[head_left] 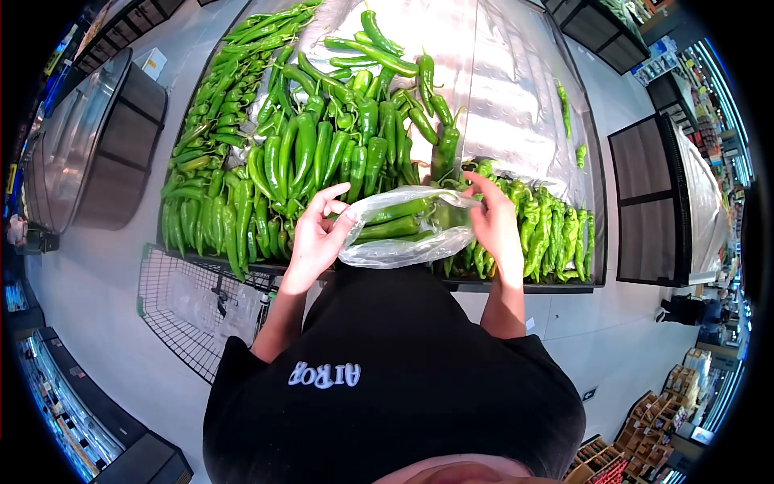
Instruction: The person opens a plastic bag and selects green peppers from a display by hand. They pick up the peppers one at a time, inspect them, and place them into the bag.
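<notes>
A clear plastic bag (403,256) is stretched between my two hands in front of my body, its mouth facing up. My left hand (317,235) pinches the bag's left edge between thumb and fingers. At the opposite edge, my right hand (495,224) grips the plastic with the thumb and bent fingers. Several long green peppers (395,229) show within the bag's mouth. Just beyond the bag lies a pile of large smooth green peppers (302,153). Wrinkled green peppers (552,234) are heaped near my right hand.
The peppers lie on a wide display stand (516,97) lined with silvery padding. Thin green peppers (218,97) cover its left side. A wire shopping cart (181,315) holding plastic bags stands to my left. Dark-sided display bins (649,202) flank the stand; a person (685,311) is far right.
</notes>
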Motion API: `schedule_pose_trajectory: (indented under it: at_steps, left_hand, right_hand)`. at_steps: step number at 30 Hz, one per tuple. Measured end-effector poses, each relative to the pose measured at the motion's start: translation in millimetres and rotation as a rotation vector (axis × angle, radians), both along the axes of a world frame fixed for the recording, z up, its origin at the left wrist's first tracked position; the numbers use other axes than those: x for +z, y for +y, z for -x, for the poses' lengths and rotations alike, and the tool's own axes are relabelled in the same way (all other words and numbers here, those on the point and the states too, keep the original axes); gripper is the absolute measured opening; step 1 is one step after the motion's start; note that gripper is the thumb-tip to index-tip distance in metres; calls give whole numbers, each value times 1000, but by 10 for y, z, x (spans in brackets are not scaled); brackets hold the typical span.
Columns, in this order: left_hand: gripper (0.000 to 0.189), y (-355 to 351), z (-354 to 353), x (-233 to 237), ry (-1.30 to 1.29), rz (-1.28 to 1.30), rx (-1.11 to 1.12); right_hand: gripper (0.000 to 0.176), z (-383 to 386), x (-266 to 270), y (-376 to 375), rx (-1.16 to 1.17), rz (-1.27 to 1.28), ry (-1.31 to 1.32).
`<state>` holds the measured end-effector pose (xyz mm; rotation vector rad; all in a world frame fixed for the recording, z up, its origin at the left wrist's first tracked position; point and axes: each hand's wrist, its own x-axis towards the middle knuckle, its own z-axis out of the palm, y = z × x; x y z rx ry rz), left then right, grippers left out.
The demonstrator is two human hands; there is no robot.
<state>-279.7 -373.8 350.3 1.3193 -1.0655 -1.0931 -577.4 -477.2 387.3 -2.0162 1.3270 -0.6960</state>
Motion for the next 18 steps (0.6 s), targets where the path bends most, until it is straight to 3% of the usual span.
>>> schedule_pose_trajectory:
  at_steps: [1, 5, 8, 9, 11, 12, 16, 18]
  left_hand:
    - [44, -4, -1, -13, 5, 13, 8]
    - [45, -44, -19, -110, 19, -12, -16]
    - [46, -53, -8, -111, 15, -37, -17]
    - [46, -47, -20, -123, 15, -46, -30]
    - [48, -59, -32, -154, 13, -51, -48]
    - [50, -66, -26, -141, 12, -35, -43]
    - [56, -89, 23, -114, 11, 30, -58]
    - [60, -82, 24, -72, 40, 66, -90]
  right_hand:
    - [54, -43, 74, 43, -101, -51, -91]
    - [35, 24, -196, -50, 85, 239, 76]
    - [32, 12, -45, -58, 112, 88, 173]
    - [24, 24, 0, -121, 195, 257, 177]
    - [18, -34, 101, -224, 129, 322, 80]
    - [16, -89, 172, -277, 96, 355, 32]
    - [19, -449, 146, -659, 18, 86, 11]
    - [22, -623, -22, -919, 172, 156, 146]
